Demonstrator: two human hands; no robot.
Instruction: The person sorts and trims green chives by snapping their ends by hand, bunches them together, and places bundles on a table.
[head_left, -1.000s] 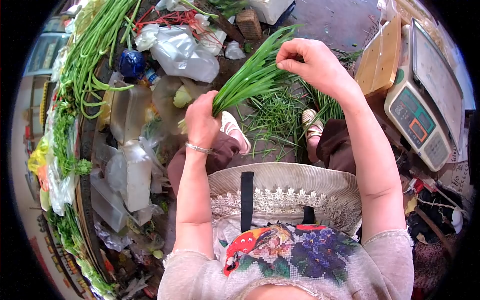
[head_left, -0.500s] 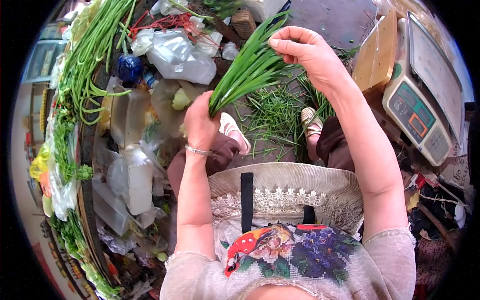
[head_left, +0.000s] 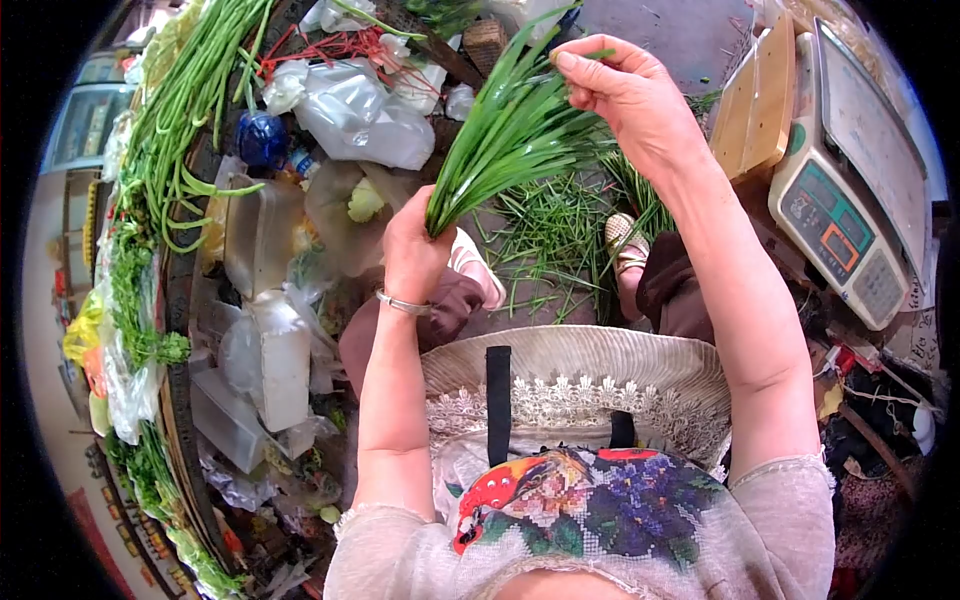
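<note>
Left hand [head_left: 415, 250]: fingers wrapped round the lower end of a chive bunch [head_left: 505, 145], fanning up-right. Loose blades [head_left: 545, 235] litter floor [head_left: 680, 40] between shoes [head_left: 625, 240]. Right hand [head_left: 625, 90]: fingers pinched, apparently on a blade tip [head_left: 603, 54]. Judged partway; remainder unclear.

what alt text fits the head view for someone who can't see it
A person's left hand grips a bunch of long green leaves; the right hand pinches at its spread upper end. Loose green leaves lie between the feet, and a scale stands at right.
</note>
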